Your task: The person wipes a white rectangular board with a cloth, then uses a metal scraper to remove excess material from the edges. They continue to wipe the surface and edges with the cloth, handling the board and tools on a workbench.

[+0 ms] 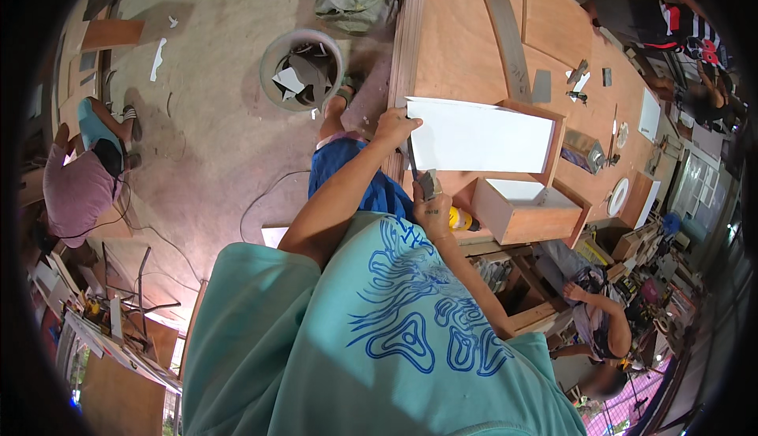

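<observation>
Two bare hands are busy at the bench point(458, 21) in front of me. Taking the worker's chest as the dial's centre, a white panel point(482, 137) lies at one o'clock. The left hand point(397, 125) is curled against its near end; I can't tell how firmly it grips. The right hand point(431, 213), nearer the chest, is clenched around a small grey block point(428, 186). An open drawer point(527, 219) sits at two o'clock, a bucket point(270, 61) at eleven.
</observation>
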Available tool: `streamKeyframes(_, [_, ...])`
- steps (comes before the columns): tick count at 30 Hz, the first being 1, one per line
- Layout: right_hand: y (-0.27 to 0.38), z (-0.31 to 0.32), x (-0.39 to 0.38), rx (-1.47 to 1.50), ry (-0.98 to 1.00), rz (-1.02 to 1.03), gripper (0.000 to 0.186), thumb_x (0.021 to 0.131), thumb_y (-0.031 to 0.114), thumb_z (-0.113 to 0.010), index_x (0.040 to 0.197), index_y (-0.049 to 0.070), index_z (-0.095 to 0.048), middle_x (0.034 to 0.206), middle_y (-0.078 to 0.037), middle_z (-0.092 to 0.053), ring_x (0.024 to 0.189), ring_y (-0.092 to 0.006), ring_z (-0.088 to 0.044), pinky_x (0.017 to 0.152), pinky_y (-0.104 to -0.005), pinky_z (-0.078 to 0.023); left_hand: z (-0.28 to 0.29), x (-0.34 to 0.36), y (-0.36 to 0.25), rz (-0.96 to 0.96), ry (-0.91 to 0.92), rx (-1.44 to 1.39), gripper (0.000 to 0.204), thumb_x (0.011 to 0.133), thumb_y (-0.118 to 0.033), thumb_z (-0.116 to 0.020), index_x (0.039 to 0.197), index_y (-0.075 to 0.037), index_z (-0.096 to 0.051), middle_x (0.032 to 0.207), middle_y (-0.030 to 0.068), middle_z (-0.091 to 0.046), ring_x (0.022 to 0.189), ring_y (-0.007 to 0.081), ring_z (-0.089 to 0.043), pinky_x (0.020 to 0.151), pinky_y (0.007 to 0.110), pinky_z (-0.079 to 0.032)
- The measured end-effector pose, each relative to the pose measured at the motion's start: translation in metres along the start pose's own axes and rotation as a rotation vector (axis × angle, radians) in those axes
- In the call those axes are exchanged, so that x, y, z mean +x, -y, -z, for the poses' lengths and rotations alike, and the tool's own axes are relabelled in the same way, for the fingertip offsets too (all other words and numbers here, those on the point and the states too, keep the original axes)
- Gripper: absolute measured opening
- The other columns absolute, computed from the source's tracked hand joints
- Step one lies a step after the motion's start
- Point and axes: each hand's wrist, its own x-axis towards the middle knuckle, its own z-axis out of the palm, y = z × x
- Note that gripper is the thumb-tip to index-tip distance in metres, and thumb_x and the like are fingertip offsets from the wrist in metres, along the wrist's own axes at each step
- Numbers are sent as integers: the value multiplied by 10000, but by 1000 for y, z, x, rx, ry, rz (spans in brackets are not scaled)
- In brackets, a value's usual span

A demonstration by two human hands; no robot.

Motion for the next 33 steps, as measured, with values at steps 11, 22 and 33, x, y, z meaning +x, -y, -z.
streamKeyframes(11, [3,-13,11,76,-65,-31,208,897,183,-630,1014,10,-634,809,-246,-666,756,-419,-669,618,-414,-521,0,14,3,-76,5,21,336,796,-231,-747,1015,21,-704,911,132,-717,832,191,-661,758,316,-491])
streamKeyframes(22, [0,-5,-15,39,37,-146,240,865,184,-668,1035,16,-677,771,-239,-671,687,-349,-676,626,-395,-508,13,-6,-8,-87,6,123,536,834,-344,-704,1149,80,-615,1085,238,-654,1037,317,-630,893,363,-473])
streamKeyframes(33, [38,81,-3,-249,268,785,339,682,-10,-670,1013,64,-672,1263,-178,-589,1318,-429,-414,1047,-652,-286,45,-64,54,259,-79,-980,481,935,-163,-609,1348,27,-450,1147,145,-602,1058,259,-614,928,366,-486])
